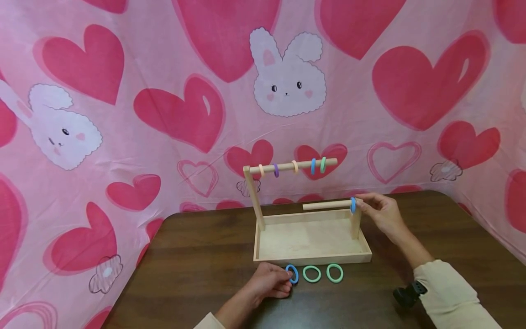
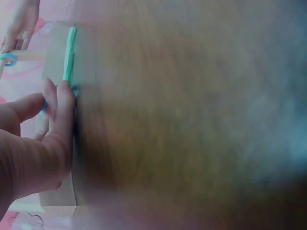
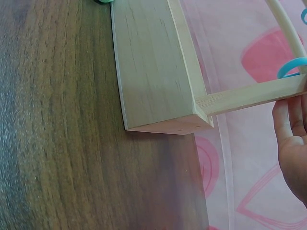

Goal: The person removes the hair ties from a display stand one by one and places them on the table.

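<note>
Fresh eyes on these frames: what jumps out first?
The pink backdrop, with its big hearts and white bunny faces, filling the upper head view. Then the pale wooden stand on the table, five coloured rings hanging on its upper bar. Nearer the person, the left hand pinches a blue ring beside two green rings.

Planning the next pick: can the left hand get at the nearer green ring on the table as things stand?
Probably yes, but not freely: the nearer green ring lies close by, yet the left hand pinches a blue ring, which sits between them.
</note>
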Tool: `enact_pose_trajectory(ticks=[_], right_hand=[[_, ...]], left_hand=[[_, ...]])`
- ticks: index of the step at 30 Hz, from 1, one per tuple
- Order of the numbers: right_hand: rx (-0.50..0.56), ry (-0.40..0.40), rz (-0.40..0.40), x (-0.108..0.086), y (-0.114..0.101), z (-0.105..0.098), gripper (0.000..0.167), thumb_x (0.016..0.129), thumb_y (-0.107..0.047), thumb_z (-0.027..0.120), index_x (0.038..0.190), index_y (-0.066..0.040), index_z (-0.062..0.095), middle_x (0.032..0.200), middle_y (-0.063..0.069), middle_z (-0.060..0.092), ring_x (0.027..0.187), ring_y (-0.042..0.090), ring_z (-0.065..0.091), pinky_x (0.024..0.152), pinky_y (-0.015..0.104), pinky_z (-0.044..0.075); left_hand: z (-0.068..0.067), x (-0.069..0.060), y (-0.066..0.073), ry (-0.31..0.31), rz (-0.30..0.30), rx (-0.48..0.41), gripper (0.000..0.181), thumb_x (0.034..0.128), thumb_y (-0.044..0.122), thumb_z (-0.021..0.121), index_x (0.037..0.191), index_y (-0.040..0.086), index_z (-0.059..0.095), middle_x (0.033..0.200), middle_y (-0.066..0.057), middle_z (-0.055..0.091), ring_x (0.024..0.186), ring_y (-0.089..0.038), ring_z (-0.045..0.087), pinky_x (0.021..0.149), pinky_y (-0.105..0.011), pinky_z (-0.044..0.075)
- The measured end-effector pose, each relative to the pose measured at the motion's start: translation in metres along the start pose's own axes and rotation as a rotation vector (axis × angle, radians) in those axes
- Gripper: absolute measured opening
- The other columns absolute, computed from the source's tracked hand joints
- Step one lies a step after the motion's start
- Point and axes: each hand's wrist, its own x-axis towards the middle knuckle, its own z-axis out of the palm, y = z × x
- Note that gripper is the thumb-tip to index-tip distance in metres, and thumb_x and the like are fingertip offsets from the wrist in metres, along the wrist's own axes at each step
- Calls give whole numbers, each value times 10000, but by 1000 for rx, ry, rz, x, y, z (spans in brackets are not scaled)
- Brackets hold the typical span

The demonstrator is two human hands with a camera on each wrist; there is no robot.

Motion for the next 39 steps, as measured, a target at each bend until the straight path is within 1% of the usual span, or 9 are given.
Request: enact_pose_trajectory(ticks=[4,7,10,15,25,28,33,37,39], right_hand=[[15,-5,-2,0,1,0,163,931,54,665,1058,-2,751,901,-233,735,805,-70,642,703,93,526],[19,-7,0,0,1,1,160,931,57,664,1065,20,743,905,-230,739,819,-72,646,714,90,525],[17,-5,3,0,2,1,171,930,57,664,1059,-10,754,908,-234,740,830,-76,649,722,87,524],[10,-3,13,-1,3,0,179,929,54,668,1060,-28,759,905,-245,736,833,-83,649,722,86,525],[23,-2,8,-1,4,0,192,926,61,668,1063,-38,761,916,-246,740,837,-82,652,726,83,527],[18,3,8,-1,4,0,197,928,57,668,1058,-53,765,915,-250,738,831,-81,651,722,84,529],[10,8,12,-1,3,0,215,931,51,668,1049,-94,773,907,-251,732,819,-79,647,711,88,529],[0,8,11,-1,3,0,214,931,47,669,1049,-98,773,901,-252,728,808,-75,644,703,92,529],[-5,9,9,0,4,0,214,931,46,670,1048,-101,774,898,-254,727,806,-75,642,702,92,529]], left_hand=[[-1,0,1,22,22,91,207,941,109,669,934,-90,724,587,57,607,510,-16,589,551,-241,592],[-4,1,3,29,48,150,224,939,104,673,893,-111,718,559,48,582,483,-19,562,514,-236,576],[-7,0,7,28,72,220,230,937,97,675,859,-116,717,539,37,565,463,-22,544,482,-224,554],[-12,-1,13,35,85,347,231,937,109,690,830,-88,742,543,19,568,464,-45,539,475,-245,557],[-19,-1,17,62,99,495,291,943,141,706,723,-48,728,524,6,564,465,-77,542,490,-277,568],[-21,-1,20,46,126,550,289,941,140,706,709,-32,723,534,-3,577,469,-90,536,479,-260,538],[-22,-2,28,12,201,680,259,933,152,701,717,13,730,553,12,587,494,-105,513,469,-237,422],[-20,-1,34,12,225,752,225,932,185,695,758,52,744,577,41,581,527,-102,504,491,-232,398],[-17,-1,36,27,251,788,210,928,201,697,770,72,747,585,54,585,542,-91,500,503,-230,392]])
